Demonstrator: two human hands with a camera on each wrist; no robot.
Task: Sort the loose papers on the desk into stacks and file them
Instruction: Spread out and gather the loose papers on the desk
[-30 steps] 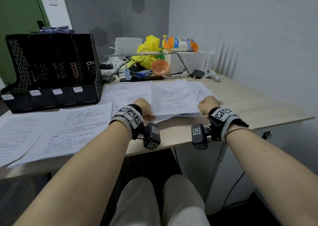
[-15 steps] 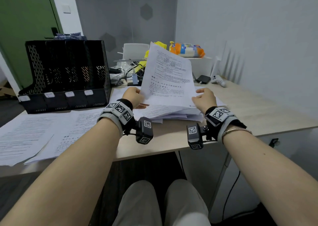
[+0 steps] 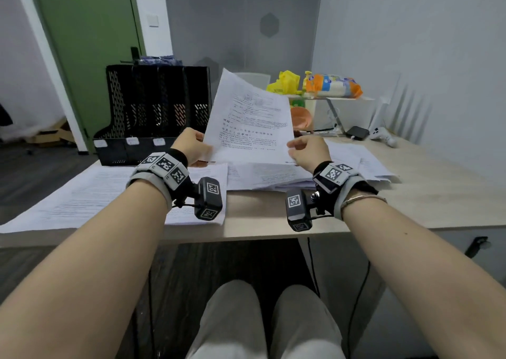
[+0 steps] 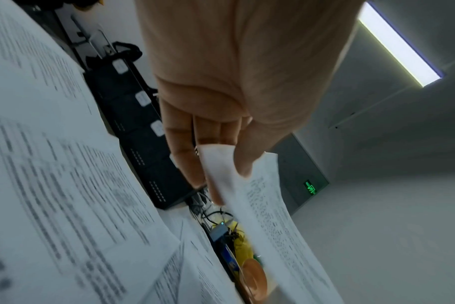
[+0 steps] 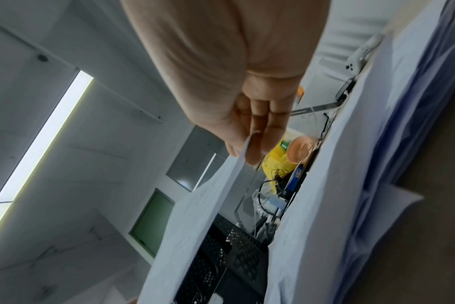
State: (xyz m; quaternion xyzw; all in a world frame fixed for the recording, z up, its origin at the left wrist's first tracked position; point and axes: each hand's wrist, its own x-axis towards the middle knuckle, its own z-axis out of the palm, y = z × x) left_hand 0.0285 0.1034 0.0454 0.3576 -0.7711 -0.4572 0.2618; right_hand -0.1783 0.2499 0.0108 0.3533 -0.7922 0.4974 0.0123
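Paper is standing nearly upright between both hands: a printed sheet [image 3: 247, 120] is being held above the bench [image 3: 410, 194], its top edge leaning a little to the left. The left hand [image 3: 191, 146] is pinching the sheet's lower left edge; in the left wrist view the thumb [image 4: 247, 156] is pressing on the printed side while the fingers are lying behind the paper. The right hand [image 3: 309, 152] is gripping the lower right edge, and the right wrist view is showing the thumb on one face and the fingertips [image 5: 262, 144] on the other, so both hands are clamped on this one sheet. Directly under it, a loose pile of papers [image 3: 287, 172] is lying fanned out on the bench, spreading toward the right. More printed pages [image 3: 90, 194] are lying flat on the left part of the bench, reaching its near edge. A black perforated file holder [image 3: 153, 112] with several upright slots is standing at the back left, behind those pages. At the back of the bench, a small raised shelf [image 3: 342, 98] is carrying a yellow bag [image 3: 284, 83] and an orange packet [image 3: 332, 85], with an orange bowl [image 3: 301, 116] sitting below it. A white controller [image 3: 383, 136] is resting near the right wall.
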